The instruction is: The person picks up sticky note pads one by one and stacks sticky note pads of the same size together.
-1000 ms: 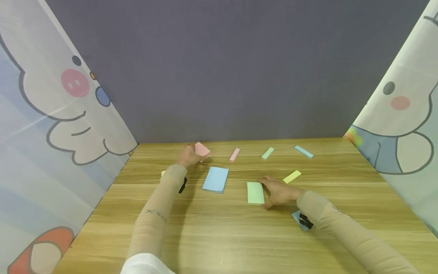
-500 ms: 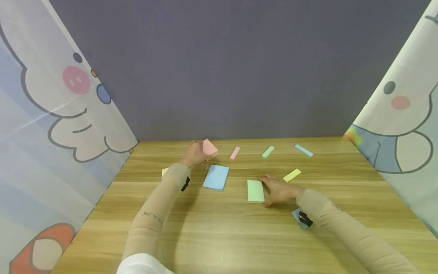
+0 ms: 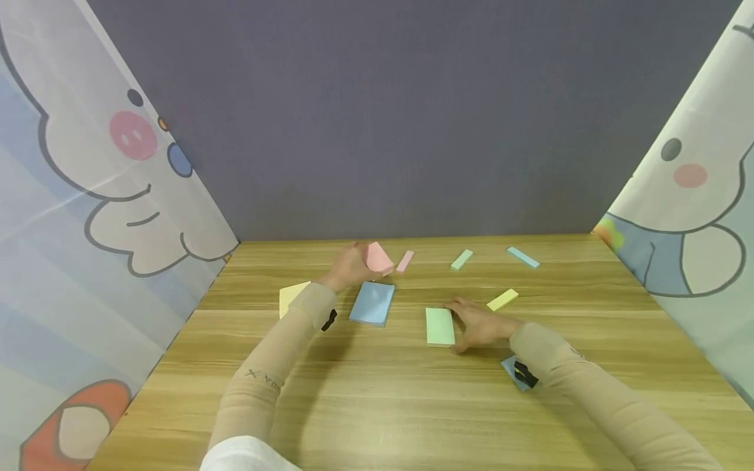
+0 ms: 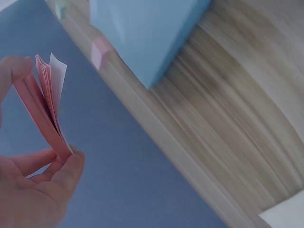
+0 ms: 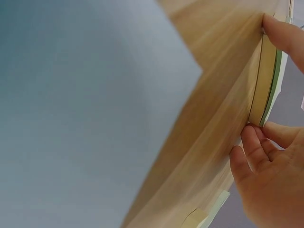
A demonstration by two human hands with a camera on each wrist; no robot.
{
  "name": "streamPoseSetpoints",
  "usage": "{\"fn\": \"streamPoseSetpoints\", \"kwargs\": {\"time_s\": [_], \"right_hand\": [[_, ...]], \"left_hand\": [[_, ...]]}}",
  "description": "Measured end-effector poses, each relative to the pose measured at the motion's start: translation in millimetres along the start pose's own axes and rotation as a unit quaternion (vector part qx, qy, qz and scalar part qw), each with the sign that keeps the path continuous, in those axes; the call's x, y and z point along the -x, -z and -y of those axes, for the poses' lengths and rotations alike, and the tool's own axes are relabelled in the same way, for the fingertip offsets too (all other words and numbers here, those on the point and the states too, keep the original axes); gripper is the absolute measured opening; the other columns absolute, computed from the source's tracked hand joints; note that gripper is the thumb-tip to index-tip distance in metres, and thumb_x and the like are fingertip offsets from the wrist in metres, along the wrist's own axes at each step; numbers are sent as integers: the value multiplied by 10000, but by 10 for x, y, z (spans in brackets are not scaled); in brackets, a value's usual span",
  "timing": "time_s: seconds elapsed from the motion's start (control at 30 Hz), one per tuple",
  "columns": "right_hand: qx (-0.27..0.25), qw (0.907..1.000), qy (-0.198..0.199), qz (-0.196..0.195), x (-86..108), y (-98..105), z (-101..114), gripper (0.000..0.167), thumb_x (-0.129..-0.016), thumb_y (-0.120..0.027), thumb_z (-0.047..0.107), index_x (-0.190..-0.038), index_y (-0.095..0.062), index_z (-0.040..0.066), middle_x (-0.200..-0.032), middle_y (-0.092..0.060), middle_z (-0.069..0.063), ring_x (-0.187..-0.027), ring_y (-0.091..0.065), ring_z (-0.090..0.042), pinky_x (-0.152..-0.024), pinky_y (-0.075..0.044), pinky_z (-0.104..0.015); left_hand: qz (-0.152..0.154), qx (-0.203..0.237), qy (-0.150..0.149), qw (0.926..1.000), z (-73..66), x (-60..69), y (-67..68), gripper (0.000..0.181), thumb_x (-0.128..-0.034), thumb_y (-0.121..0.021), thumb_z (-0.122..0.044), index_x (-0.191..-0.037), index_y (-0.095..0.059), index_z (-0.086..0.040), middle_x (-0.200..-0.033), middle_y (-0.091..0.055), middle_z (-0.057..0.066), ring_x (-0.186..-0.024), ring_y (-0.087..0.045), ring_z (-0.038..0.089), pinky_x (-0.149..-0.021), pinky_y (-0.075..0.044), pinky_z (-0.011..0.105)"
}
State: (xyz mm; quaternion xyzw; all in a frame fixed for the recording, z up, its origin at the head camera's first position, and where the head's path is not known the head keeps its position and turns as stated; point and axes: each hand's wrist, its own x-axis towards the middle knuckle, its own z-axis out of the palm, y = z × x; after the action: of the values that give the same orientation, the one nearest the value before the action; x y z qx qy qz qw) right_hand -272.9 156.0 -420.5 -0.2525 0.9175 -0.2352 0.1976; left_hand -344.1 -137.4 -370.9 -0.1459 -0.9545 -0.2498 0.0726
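A pink sticky note pad (image 3: 378, 259) is pinched in my left hand (image 3: 349, 265) near the back of the table. In the left wrist view its sheets (image 4: 46, 80) fan apart at one end, between the thumb and fingertips. My right hand (image 3: 480, 325) holds a light green sticky note pad (image 3: 440, 326) by its right side. The right wrist view has the thumb at one end of this pad (image 5: 267, 80) and the fingers at the other. Between the hands lies a blue sticky note pad (image 3: 372, 303).
Left of the blue pad, a yellow pad (image 3: 290, 296) is partly covered by the left forearm. Narrow strips lie farther back: pink (image 3: 405, 261), green (image 3: 462, 260), blue (image 3: 523, 257); a yellow strip (image 3: 502, 299) is nearer. Another blue pad (image 3: 511, 367) shows beneath the right wrist.
My left hand has carried the pink pad rightward, close to the pink strip. More of the yellow pad has come into sight. The right hand stays at the green pad.
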Motion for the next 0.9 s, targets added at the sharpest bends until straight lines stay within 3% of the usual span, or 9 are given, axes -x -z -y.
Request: {"fn": "streamPoseSetpoints", "kwargs": {"time_s": [0.1,0.2,0.43,0.57,0.73,0.9], "right_hand": [[-47,10000,2,10,2,1,-9,983,-670,-794,343,-1424,-253,18,-1486,-123,-271,-1356,-138,-444,-1040,-220,-606],[-77,10000,0,19,1,-1,-14,992,-669,-795,347,-1427,-246,18,-1488,-116,-268,-1357,-140,-441,-1040,-224,-603],[-6,10000,49,-3,-7,-7,-19,984,-667,-795,350,-1419,-259,11,-1481,-158,-249,-1345,-184,-437,-1030,-258,-591],[5,10000,63,-26,-8,-6,-13,976,-666,-795,344,-1416,-267,11,-1474,-187,-236,-1339,-209,-430,-1028,-273,-581],[26,9999,73,-76,-6,-9,-7,973,-659,-799,335,-1411,-277,6,-1470,-197,-239,-1335,-227,-422,-1031,-278,-567],[24,9999,88,-117,-2,-5,-6,974,-650,-806,335,-1406,-288,5,-1446,-254,-211,-1318,-277,-399,-1027,-303,-543]], "left_hand": [[50,-54,-132,9999,-68,30,-32,549,-647,-767,-492,-964,-590,-81,-863,-594,44,-739,-544,172,-604,-454,257],[145,-25,-194,9997,-142,68,-64,533,-649,-749,-526,-937,-591,-106,-848,-599,32,-727,-541,162,-579,-449,244],[357,242,-223,9988,-327,170,-114,614,-667,-771,-447,-1129,-592,-85,-1086,-598,67,-928,-544,204,-719,-473,293],[569,213,-423,9973,-415,215,-142,640,-662,-794,-374,-1162,-574,-42,-1092,-604,72,-1011,-526,225,-806,-474,333],[828,30,-707,9941,-510,275,-178,626,-688,-783,-348,-1199,-560,-64,-1222,-565,63,-1138,-487,217,-912,-448,349],[830,-29,-961,9919,-579,335,-241,645,-684,-782,-375,-1200,-556,-60,-1163,-566,76,-1026,-538,218,-834,-481,333]]}}
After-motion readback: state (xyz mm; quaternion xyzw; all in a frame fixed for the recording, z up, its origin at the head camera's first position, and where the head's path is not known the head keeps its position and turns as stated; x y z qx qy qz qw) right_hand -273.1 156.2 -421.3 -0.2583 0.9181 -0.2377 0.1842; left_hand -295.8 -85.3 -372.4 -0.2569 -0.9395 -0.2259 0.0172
